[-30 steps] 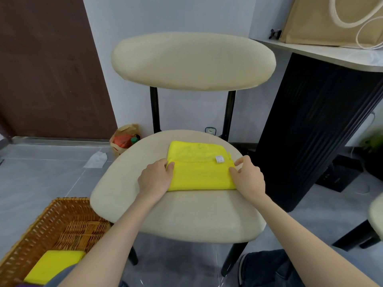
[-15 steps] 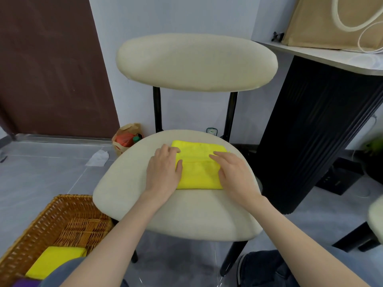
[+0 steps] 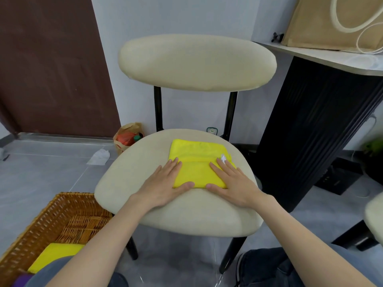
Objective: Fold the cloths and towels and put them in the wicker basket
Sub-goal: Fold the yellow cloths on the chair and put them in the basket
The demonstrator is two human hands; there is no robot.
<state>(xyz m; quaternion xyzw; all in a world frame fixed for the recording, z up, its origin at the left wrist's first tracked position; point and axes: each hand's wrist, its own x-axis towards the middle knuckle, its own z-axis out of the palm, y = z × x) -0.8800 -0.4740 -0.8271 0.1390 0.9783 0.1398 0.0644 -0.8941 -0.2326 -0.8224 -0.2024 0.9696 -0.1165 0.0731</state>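
Observation:
A folded yellow cloth (image 3: 196,162) lies on the cream seat of a chair (image 3: 186,212), with a small white label at its right edge. My left hand (image 3: 165,183) rests flat on the cloth's left side, fingers stretched out. My right hand (image 3: 232,183) lies flat on its right side, covering the near right corner. Neither hand grips anything. The wicker basket (image 3: 41,228) stands on the floor at the lower left. Inside it lies another folded yellow cloth (image 3: 53,255), partly hidden by my left arm and knee.
The chair's cream backrest (image 3: 196,63) rises behind the seat. A black ribbed cabinet (image 3: 310,129) with a tan bag (image 3: 331,21) on top stands right. A paper bag (image 3: 128,137) and a white scrap (image 3: 99,157) lie on the grey floor. A second seat's edge (image 3: 375,216) shows far right.
Both hands went from pinching the cloth's side edges to pressing on top of it, then slid towards me and flattened. The cloth stays folded on the seat.

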